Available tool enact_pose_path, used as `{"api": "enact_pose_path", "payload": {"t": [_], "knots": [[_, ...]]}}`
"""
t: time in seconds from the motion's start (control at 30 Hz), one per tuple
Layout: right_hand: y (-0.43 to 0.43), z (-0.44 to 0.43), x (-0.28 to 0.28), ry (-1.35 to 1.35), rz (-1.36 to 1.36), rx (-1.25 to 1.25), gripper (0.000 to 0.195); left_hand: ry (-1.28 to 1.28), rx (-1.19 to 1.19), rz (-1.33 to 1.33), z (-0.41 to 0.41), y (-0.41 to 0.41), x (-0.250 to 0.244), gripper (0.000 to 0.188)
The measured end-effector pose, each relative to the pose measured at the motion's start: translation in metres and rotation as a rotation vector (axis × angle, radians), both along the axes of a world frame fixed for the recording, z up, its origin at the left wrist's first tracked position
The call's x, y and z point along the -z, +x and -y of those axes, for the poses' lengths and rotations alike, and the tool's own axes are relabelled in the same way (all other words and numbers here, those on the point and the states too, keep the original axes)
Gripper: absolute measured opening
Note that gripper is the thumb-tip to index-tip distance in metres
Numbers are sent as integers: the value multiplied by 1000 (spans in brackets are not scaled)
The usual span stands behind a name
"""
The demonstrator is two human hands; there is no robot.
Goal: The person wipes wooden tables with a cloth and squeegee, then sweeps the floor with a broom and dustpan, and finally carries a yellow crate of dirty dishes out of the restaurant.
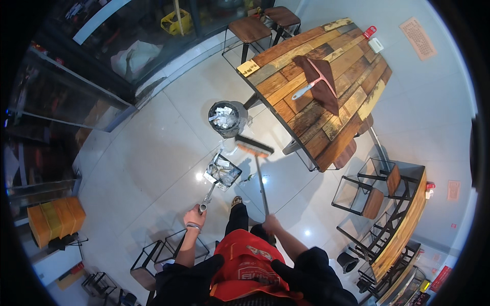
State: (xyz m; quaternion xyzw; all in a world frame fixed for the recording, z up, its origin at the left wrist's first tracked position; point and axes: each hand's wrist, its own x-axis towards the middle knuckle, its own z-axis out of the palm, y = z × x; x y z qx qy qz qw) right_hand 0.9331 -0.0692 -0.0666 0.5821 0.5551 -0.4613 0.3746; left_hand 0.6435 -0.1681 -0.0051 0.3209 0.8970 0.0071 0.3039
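Observation:
My left hand (195,217) is closed around the handle of a dustpan (240,171), whose pan holds crumpled paper and plastic litter. My right hand (271,224) grips the long stick of a broom (254,146); its dark head with orange and pale bristles is lifted, bristles towards me, right of the pan. Just beyond the two tools stands a trash bin (231,132) with a black liner, filled with white tissue and plastic. A plastic wrapper (229,150) lies between bin and dustpan. A small green and white scrap (250,177) is on the tiles right of the pan.
At the upper right, a wooden table (275,91) bears a brown cloth (319,90) and a squeegee (302,91). Stools (249,30) stand at its far side, others (373,202) lean near a second table (405,225) at right. More stools (143,277) are at lower left, beside me.

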Motion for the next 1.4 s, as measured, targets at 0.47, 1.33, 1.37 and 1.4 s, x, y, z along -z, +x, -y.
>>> {"api": "enact_pose_path", "payload": {"t": [0.47, 1.33, 1.37, 1.4], "knots": [[108, 33, -122, 141, 27, 131, 9, 157, 40, 31, -11, -13, -6, 18], [67, 45, -64, -623, -528, 1346, 16, -7, 838, 63, -71, -30, -17, 23], [87, 41, -77, -711, -500, 1367, 14, 14, 830, 54, -69, -32, -16, 22], [100, 39, -87, -645, -391, 1308, 15, 25, 824, 67, -65, -34, -14, 21]]}}
